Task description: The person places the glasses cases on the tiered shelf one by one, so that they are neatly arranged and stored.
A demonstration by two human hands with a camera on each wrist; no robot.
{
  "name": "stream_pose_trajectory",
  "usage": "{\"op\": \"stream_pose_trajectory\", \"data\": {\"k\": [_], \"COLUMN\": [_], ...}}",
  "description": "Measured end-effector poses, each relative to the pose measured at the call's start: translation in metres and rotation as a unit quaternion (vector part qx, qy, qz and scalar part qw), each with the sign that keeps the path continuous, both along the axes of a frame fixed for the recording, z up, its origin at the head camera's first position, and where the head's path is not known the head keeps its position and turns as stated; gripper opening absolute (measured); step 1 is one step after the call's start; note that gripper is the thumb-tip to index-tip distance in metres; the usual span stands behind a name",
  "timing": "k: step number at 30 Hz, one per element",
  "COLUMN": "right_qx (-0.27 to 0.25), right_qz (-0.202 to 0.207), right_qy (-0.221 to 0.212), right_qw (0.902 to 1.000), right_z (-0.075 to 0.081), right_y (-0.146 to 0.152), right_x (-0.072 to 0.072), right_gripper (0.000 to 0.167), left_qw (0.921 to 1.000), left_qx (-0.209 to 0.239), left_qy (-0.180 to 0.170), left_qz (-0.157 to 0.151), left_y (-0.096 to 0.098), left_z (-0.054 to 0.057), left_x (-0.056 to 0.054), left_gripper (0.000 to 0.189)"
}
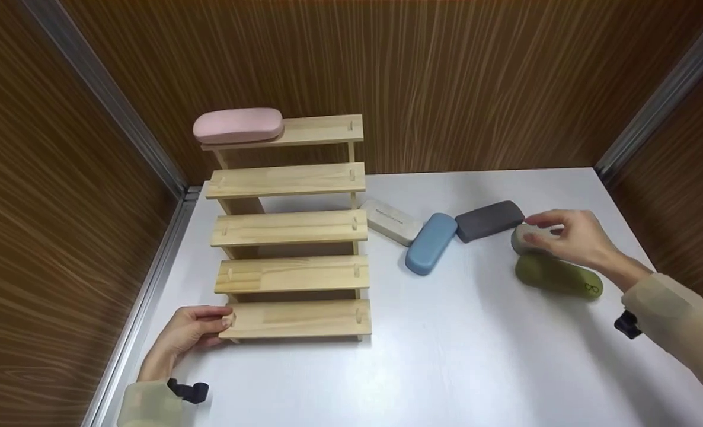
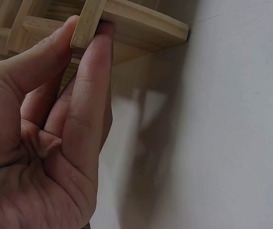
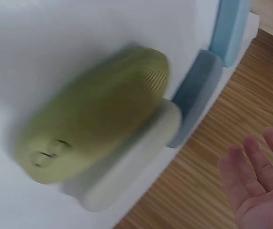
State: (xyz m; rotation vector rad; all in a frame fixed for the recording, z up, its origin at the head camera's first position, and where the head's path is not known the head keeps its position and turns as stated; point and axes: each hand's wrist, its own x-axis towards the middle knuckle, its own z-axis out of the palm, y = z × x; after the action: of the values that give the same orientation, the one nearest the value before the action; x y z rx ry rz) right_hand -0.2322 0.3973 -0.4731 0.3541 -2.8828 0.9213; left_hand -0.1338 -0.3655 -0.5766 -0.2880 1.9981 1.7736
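Observation:
At the left end of the lowest board of a stepped wooden display rack (image 1: 295, 320), my left hand (image 1: 188, 332) pinches the wood between thumb and fingers, as the left wrist view also shows. My right hand (image 1: 577, 237) hovers over a pale grey glasses case (image 1: 520, 239), fingers apart and holding nothing. The hand partly hides that case in the head view. Against it lies an olive green glasses case (image 1: 559, 279) with a small spectacles mark, clearly seen in the right wrist view. A pink glasses case (image 1: 239, 126) sits on the left of the top board.
Right of the rack, a cream case (image 1: 392, 222) with lettering, a blue case (image 1: 430, 244) and a dark grey case (image 1: 489, 220) lie on the white table (image 1: 434, 356). Brown wood-grain panels (image 1: 446, 83) wall in the back and both sides.

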Motion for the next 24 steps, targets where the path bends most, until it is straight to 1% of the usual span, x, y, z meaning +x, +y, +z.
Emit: {"op": "stream_pose_trajectory", "data": {"k": [4, 7, 14, 17, 20, 24], "right_qx": [0.013, 0.015, 0.047, 0.044, 0.027, 0.011], "right_qz": [-0.009, -0.008, 0.009, 0.020, 0.030, 0.033], "right_qy": [-0.024, -0.023, 0.019, 0.029, 0.037, 0.050], "right_qw": [0.9996, 0.9996, 0.9987, 0.9984, 0.9985, 0.9982], "right_z": [-0.013, -0.024, -0.051, -0.060, -0.067, -0.074], "right_y": [0.010, 0.019, 0.042, 0.050, 0.057, 0.063], "right_x": [0.009, 0.013, 0.019, 0.021, 0.023, 0.027], "right_gripper": [0.037, 0.036, 0.040, 0.044, 0.046, 0.046], "left_qw": [1.0000, 1.0000, 1.0000, 1.0000, 0.9999, 0.9997], "left_qx": [0.003, 0.003, -0.001, 0.004, 0.009, 0.019], "left_qy": [0.002, 0.002, 0.004, 0.008, 0.004, 0.000], "left_qz": [0.001, 0.001, 0.006, 0.002, 0.006, 0.015], "left_y": [-0.001, 0.000, 0.001, 0.001, 0.001, 0.002], "left_z": [0.001, 0.001, 0.000, -0.001, 0.000, -0.001], "left_x": [0.000, 0.000, 0.001, 0.001, 0.001, 0.000], "left_gripper": [0.028, 0.026, 0.025, 0.027, 0.026, 0.023]}}
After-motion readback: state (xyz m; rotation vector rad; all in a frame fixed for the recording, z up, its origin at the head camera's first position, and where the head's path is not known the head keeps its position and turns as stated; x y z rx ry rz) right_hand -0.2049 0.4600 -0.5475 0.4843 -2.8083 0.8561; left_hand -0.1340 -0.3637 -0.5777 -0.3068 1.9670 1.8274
